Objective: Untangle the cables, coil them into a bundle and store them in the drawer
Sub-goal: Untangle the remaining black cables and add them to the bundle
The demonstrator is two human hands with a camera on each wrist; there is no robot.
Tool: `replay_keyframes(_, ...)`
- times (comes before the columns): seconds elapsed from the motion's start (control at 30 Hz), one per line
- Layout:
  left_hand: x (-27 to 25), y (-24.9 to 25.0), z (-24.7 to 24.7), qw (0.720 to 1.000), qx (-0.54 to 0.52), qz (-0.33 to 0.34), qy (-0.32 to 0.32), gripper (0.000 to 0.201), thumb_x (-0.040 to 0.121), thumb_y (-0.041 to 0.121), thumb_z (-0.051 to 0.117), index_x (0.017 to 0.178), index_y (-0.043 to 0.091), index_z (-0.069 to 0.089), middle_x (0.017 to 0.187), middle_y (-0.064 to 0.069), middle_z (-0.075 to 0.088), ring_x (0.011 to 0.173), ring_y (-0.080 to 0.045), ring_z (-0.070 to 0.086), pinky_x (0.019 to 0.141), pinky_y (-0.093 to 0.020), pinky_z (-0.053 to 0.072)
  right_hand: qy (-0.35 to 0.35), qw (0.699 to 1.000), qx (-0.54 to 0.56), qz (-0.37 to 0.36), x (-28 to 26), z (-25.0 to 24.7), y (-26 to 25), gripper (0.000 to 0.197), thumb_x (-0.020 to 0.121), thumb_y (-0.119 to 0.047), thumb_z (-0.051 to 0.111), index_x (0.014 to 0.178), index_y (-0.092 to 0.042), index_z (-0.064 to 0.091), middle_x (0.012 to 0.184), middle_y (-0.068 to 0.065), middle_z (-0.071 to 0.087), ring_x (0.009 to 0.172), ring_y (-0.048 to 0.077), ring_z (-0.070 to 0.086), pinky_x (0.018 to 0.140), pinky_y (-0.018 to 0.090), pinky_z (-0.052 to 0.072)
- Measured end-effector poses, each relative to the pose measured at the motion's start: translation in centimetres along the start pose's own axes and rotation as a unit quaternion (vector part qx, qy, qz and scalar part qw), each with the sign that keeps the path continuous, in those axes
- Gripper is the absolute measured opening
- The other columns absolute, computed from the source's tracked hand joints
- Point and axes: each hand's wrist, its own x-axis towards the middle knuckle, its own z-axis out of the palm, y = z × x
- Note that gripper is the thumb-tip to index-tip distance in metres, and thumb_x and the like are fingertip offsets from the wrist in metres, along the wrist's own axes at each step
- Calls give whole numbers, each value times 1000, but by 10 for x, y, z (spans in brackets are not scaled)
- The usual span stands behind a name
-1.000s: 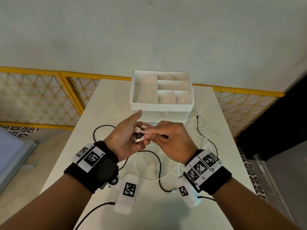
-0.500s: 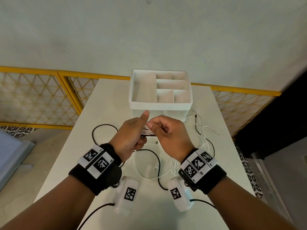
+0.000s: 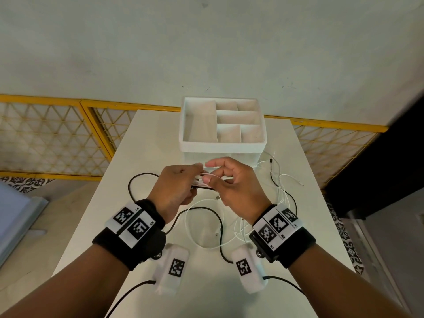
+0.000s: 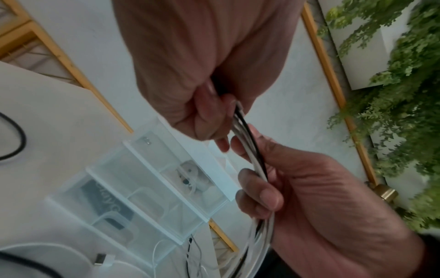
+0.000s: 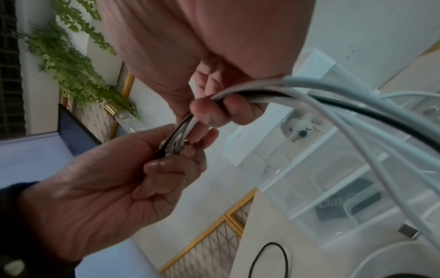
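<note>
A bunch of white and black cables (image 3: 207,180) is held over the white table (image 3: 149,138), just in front of the drawer unit (image 3: 222,146). My left hand (image 3: 195,180) grips one end of the bunch in curled fingers (image 4: 209,120). My right hand (image 3: 213,177) pinches the same strands a little further along with thumb and forefinger (image 5: 209,111); its other fingers are raised. The strands (image 4: 253,150) run from the left fist into the right hand, then hang in loops (image 5: 345,105). More cable slack (image 3: 202,228) lies on the table beneath the hands.
The drawer unit carries an open white divider tray (image 3: 183,125); its translucent drawers (image 4: 152,180) are closed with items inside. A black loop (image 3: 137,180) lies to the left, thin white cables (image 3: 282,180) to the right. A USB plug (image 4: 101,260) rests on the table. A yellow lattice fence (image 3: 57,134) stands behind.
Both hands have risen and moved toward the drawer unit. The left thumb, raised before, now lies down on the cables. The right hand has shifted its pinch and lifted its other fingers.
</note>
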Motion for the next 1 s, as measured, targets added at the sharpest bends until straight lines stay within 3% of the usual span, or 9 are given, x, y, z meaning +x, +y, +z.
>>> replay_keyframes(0.2, 2, -4, 4, 998, -9, 49, 49, 15, 93, 6, 51, 82, 0, 60, 61, -8, 43, 40, -10, 34, 41, -23, 29, 27, 999, -46, 4, 3, 1, 3, 9, 93, -17, 65, 84, -17, 66, 61, 0, 63, 50, 11, 53, 56, 36, 49)
replay_keyframes(0.33, 4, -1, 3, 995, 17, 81, 59, 18, 95, 6, 47, 86, 2, 62, 62, -4, 51, 41, -8, 40, 45, -23, 34, -32, 998, -61, 11, 2, 0, 7, 14, 98, -29, 61, 105, -19, 67, 71, -2, 72, 63, 12, 64, 64, 33, 53)
replay_keyframes(0.47, 8, -7, -2, 997, 57, 56, -11, 33, 100, 20, 48, 76, 2, 61, 53, 0, 47, 47, -16, 38, 44, -25, 32, -43, 989, -126, -57, -2, -1, 8, 21, 97, -27, 62, 77, -23, 67, 59, 1, 59, 54, 12, 50, 56, 24, 42)
replay_keyframes(0.57, 13, 0, -11, 963, 257, 76, -22, 42, 98, 41, 47, 90, 6, 69, 77, -5, 67, 70, -26, 59, 70, -36, 51, -75, 981, -168, -60, 0, -8, 10, 21, 96, -29, 64, 79, -22, 73, 57, 1, 61, 54, 15, 52, 58, 22, 40)
replay_keyframes(0.67, 12, 20, -12, 924, 349, 152, -18, 43, 100, 45, 41, 118, 14, 65, 115, -2, 69, 107, -23, 62, 98, -39, 45, -139, 968, -201, -53, 1, -12, 8, 18, 94, -28, 67, 91, -15, 79, 59, -14, 61, 57, 1, 57, 61, 9, 37)
replay_keyframes(0.73, 6, 25, -1, 917, 352, 152, -114, 48, 100, 53, 34, 116, 20, 64, 106, 0, 72, 95, -18, 68, 91, -40, 52, -154, 968, -190, -56, 4, -11, 5, 12, 92, -17, 68, 89, -12, 78, 63, -15, 62, 60, -5, 59, 64, 6, 39)
replay_keyframes(0.8, -1, 18, 12, 905, 370, 116, -173, 61, 96, 64, 24, 106, 19, 64, 82, 0, 70, 64, -15, 66, 65, -35, 59, -160, 973, -158, -50, 6, -12, 2, 22, 87, 0, 64, 74, -15, 74, 63, -14, 65, 64, -7, 63, 66, 8, 43)
replay_keyframes(0.87, 0, 7, 16, 911, 372, 68, -168, 69, 93, 69, 21, 93, 13, 62, 62, 0, 59, 42, -15, 50, 40, -20, 44, -142, 976, -162, -36, 7, -12, 4, 22, 83, -2, 65, 71, -19, 71, 67, -10, 72, 71, -1, 68, 70, 17, 49)
replay_keyframes(1.0, 9, -12, -2, 944, 304, 0, -129, 61, 94, 64, 39, 73, 11, 62, 52, -1, 38, 37, -16, 34, 38, -19, 31, -45, 981, -191, -13, 4, -28, 23, 21, 80, -24, 81, 97, -20, 68, 93, -9, 72, 86, 6, 66, 76, 16, 47)
